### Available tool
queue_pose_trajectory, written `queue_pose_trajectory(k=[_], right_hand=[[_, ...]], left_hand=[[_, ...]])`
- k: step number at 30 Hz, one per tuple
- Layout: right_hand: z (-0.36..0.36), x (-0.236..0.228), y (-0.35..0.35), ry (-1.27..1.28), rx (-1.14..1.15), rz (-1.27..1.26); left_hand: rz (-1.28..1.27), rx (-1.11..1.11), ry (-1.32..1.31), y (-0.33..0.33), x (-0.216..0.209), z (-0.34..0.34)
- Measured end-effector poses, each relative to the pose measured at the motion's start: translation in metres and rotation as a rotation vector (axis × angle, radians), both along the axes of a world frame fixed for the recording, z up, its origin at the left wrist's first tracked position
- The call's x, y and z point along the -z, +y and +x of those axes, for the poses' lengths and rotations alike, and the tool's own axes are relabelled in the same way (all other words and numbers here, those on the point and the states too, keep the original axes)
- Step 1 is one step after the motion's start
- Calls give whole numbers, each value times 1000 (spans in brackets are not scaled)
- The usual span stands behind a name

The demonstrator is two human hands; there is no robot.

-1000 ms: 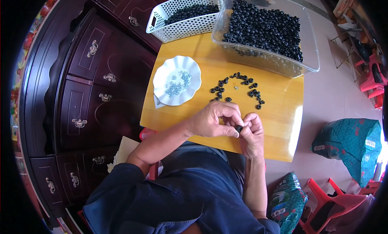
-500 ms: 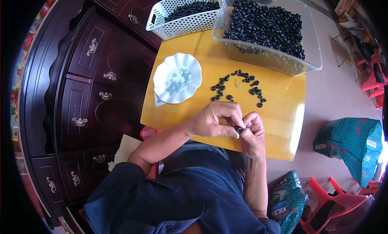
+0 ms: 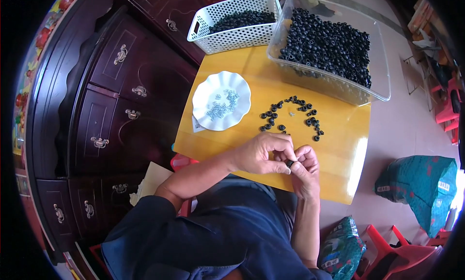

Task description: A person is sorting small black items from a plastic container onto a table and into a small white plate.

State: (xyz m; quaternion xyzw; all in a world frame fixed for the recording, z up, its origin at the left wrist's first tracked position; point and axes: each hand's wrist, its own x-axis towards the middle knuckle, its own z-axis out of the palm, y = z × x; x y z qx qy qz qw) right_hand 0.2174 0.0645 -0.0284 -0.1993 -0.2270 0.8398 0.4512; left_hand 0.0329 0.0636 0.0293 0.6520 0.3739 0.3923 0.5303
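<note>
Close to the table's near edge, my left hand (image 3: 264,154) and my right hand (image 3: 306,172) meet fingertip to fingertip. Between them is a small round black part (image 3: 289,163), pinched by both and partly covered by the fingers. Beyond the hands, loose black ring-like parts (image 3: 272,114) lie in a rough arch on the yellow table (image 3: 334,159). A few tiny pale metal pieces (image 3: 291,114) rest inside that arch. To the left stands a white wavy-rimmed plate (image 3: 203,93) with small clear or silvery pieces (image 3: 223,105) on it.
A big clear tub (image 3: 334,81) full of black parts stands at the table's far right, beside a white perforated basket (image 3: 242,40) holding more. Dark wooden drawers (image 3: 131,72) line the left. Teal bags (image 3: 416,183) and a red chair (image 3: 397,253) are at right.
The view has shifted slightly, so the table's contents sit lower and further right. The black part has turned between my fingertips; both hands keep their pinch on it.
</note>
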Motion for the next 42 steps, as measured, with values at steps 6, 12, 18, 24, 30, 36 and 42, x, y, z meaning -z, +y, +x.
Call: queue_pose_trajectory(k=[6, 12, 18, 24, 30, 36, 42], right_hand=[[0, 2, -1, -4, -20, -24], [-2, 2, -4, -94, -12, 15], [-5, -3, -8, -267, -109, 73], [-5, -3, -8, -301, -73, 72], [-4, 5, -2, -229, -41, -10], [-6, 0, -2, -207, -44, -4], [-4, 2, -2, -211, -49, 8]], left_hand=[[37, 18, 37, -1, 6, -4], [-161, -89, 118, -7, 3, -15], [141, -626, 112, 36, -39, -81], [757, -969, 729, 140, -84, -188], [659, -853, 901, 156, -60, -172], [535, -449, 689, 84, -10, -61], [581, -317, 792, 76, 38, -19]])
